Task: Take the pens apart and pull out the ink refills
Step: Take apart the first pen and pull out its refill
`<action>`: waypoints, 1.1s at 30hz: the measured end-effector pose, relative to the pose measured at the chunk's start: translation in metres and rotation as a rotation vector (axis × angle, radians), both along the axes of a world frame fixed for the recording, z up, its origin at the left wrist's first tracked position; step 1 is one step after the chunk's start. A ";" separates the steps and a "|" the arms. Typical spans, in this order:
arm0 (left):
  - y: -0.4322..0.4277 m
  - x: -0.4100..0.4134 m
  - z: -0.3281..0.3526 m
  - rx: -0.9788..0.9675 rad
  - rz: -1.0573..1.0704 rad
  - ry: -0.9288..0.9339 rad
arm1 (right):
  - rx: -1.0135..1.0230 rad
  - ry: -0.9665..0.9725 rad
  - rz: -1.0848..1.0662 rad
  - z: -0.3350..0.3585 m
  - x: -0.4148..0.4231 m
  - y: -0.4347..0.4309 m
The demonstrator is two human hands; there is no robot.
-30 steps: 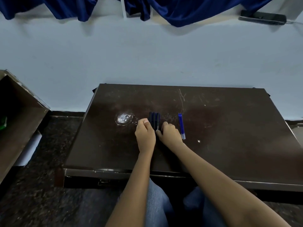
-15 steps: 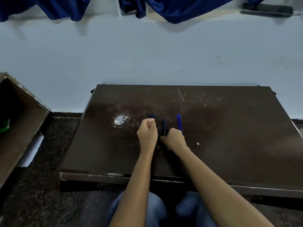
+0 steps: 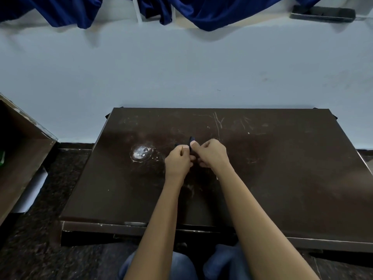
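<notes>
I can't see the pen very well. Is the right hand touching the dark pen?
Touching. The head view shows the right hand with its thumb pressed against the dark pen, whose end pokes out just above the thumb.

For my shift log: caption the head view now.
Left hand and right hand grip one dark pen over the brown desk.

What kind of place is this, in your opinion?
Probably a plain indoor room, perhaps a classroom or workroom: a scratched dark desk stands by a pale wall, blue curtains hang above, and the floor is dark and speckled.
</notes>
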State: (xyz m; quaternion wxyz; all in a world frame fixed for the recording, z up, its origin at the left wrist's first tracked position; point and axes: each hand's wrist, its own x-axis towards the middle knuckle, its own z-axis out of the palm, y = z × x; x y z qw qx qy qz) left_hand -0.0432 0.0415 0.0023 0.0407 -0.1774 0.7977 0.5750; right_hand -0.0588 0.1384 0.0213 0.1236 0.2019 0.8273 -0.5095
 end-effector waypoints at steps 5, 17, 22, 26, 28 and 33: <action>-0.003 0.005 0.015 -0.164 -0.139 -0.041 | -0.194 -0.008 0.008 0.007 -0.002 -0.004; 0.002 0.015 0.022 -0.060 -0.147 0.033 | -0.386 -0.038 -0.120 0.006 -0.010 -0.005; -0.007 0.012 0.024 -0.103 -0.227 0.005 | -0.550 -0.084 -0.125 0.002 -0.010 -0.005; -0.019 0.005 0.023 -0.217 -0.258 -0.106 | -0.593 -0.044 -0.311 -0.012 -0.015 0.003; -0.020 0.002 0.021 -0.209 -0.197 -0.169 | -0.246 -0.029 -0.194 -0.023 -0.016 0.010; -0.015 -0.005 0.019 -0.077 -0.083 -0.184 | 0.339 -0.168 0.354 -0.039 -0.004 0.003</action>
